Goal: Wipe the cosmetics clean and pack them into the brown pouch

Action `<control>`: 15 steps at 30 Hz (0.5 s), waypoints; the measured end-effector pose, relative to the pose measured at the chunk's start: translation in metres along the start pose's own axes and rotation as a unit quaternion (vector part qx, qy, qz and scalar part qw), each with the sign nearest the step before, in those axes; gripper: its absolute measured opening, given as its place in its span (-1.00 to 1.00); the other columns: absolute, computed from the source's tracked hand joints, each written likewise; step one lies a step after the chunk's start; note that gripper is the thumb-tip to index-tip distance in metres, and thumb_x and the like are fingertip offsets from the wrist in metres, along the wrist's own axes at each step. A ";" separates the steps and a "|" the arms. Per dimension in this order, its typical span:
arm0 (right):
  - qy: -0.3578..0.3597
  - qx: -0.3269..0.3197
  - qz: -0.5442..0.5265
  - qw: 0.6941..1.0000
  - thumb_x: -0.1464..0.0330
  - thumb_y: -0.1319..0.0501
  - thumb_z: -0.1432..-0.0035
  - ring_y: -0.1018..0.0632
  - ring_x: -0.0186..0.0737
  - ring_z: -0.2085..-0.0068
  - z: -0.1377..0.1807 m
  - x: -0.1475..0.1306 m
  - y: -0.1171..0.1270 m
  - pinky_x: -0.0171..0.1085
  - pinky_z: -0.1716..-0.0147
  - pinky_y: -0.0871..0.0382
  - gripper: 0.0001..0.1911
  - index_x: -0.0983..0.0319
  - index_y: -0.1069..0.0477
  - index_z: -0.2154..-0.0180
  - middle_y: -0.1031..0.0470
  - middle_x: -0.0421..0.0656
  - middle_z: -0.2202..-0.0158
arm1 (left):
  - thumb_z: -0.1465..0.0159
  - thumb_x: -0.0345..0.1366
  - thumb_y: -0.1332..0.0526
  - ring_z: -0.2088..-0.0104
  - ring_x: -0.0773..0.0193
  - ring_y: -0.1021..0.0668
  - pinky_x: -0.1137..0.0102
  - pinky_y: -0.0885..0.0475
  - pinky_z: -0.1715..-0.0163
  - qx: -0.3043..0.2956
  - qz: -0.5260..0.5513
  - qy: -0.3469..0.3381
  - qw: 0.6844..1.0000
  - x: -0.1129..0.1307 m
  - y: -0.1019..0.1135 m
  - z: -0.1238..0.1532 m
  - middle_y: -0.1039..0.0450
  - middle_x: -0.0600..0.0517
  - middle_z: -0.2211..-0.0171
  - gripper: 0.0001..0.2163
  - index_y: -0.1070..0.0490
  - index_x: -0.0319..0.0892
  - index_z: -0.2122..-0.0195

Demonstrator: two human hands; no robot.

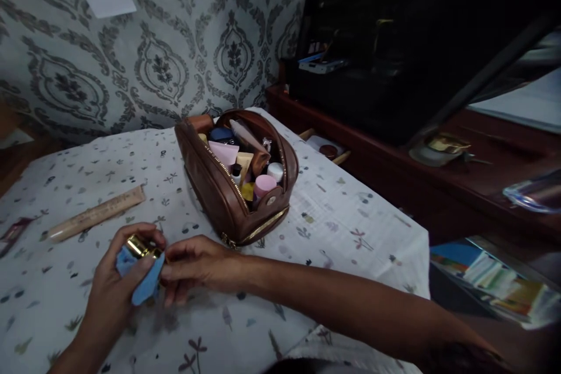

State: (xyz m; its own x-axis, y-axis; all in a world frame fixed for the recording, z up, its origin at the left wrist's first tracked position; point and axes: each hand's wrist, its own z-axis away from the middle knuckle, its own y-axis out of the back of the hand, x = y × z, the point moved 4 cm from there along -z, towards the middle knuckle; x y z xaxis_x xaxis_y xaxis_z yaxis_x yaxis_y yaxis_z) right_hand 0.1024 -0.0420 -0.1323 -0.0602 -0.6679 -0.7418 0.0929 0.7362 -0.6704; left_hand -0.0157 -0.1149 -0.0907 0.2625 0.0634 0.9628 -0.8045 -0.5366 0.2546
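Note:
My left hand (114, 280) is closed around a small gold-coloured cosmetic item (139, 246) wrapped partly in a light blue cloth (144, 286). My right hand (197, 266) meets it from the right, its fingers pinched on the cloth and the gold item. Both hands hover low over a white tablecloth (342, 216) printed with small flowers. Just beyond them stands an open brown leather toiletry bag (223, 196), packed with several tubes, bottles and jars.
A long beige tube (94, 214) lies on the cloth to the left. A small dark red item (15, 229) sits at the left edge. A dark wooden cabinet (438, 187) with clutter runs along the right. Patterned wallpaper (175, 41) is behind the table.

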 end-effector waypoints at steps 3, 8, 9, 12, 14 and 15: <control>-0.002 0.035 0.005 0.999 -0.07 -0.55 0.30 -0.57 -0.41 0.49 0.001 -0.001 0.000 -0.43 0.49 -0.38 -0.29 0.27 -0.40 0.26 -0.50 -0.32 0.47 | -0.16 0.09 -0.35 0.44 0.25 -0.52 0.44 -0.47 0.50 0.032 -0.034 -0.022 0.999 0.004 0.000 0.000 -0.49 0.07 0.38 -0.65 -0.43 -0.07 0.27; -0.032 0.034 0.082 0.996 -0.03 -0.59 0.40 -0.53 -0.40 0.56 0.004 0.003 -0.004 -0.40 0.52 -0.39 -0.19 0.19 -0.26 0.21 -0.49 -0.38 0.46 | -0.32 0.14 -0.16 0.53 0.30 -0.47 0.46 -0.40 0.52 0.035 -0.091 -0.038 0.995 0.008 0.004 0.002 -0.44 0.05 0.52 -0.54 -0.44 -0.15 0.48; -0.034 0.025 0.096 0.994 -0.03 -0.59 0.39 -0.53 -0.40 0.56 0.005 0.003 -0.005 -0.40 0.53 -0.38 -0.20 0.19 -0.25 0.22 -0.49 -0.38 0.45 | -0.32 0.16 -0.14 0.53 0.30 -0.47 0.45 -0.40 0.53 0.038 -0.082 -0.031 0.995 0.009 0.005 0.003 -0.45 0.04 0.52 -0.51 -0.45 -0.16 0.50; -0.009 0.030 0.116 0.993 -0.04 -0.57 0.31 -0.53 -0.39 0.50 0.007 0.001 -0.006 -0.40 0.52 -0.31 -0.26 0.19 -0.31 0.22 -0.48 -0.34 0.39 | -0.31 0.22 -0.11 0.51 0.26 -0.51 0.44 -0.43 0.54 0.057 -0.042 -0.010 0.997 0.010 0.005 0.006 -0.50 0.01 0.47 -0.48 -0.51 -0.16 0.43; 0.041 0.072 0.137 0.987 0.02 -0.58 0.30 -0.47 -0.41 0.46 0.007 -0.002 -0.002 -0.39 0.47 -0.26 -0.31 0.19 -0.40 0.18 -0.42 -0.36 0.41 | -0.27 0.28 -0.11 0.45 0.21 -0.56 0.42 -0.49 0.50 0.055 -0.046 -0.016 0.997 0.011 0.004 0.007 -0.56 -0.01 0.39 -0.45 -0.55 -0.14 0.32; 0.069 0.096 0.150 0.982 0.06 -0.59 0.29 -0.43 -0.41 0.44 0.007 -0.004 0.001 -0.39 0.43 -0.25 -0.34 0.18 -0.44 0.17 -0.40 -0.36 0.42 | -0.23 0.31 -0.12 0.40 0.17 -0.58 0.39 -0.53 0.45 0.041 -0.058 -0.026 0.997 0.011 0.003 0.007 -0.58 -0.03 0.34 -0.43 -0.56 -0.14 0.27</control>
State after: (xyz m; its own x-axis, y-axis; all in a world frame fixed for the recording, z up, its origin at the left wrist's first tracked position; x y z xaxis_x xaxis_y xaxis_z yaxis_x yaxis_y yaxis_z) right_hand 0.1096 -0.0399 -0.1299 -0.1352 -0.3933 -0.9094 0.3127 0.8540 -0.4159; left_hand -0.0115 -0.1219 -0.0795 0.3801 0.0865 0.9209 -0.7218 -0.5948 0.3538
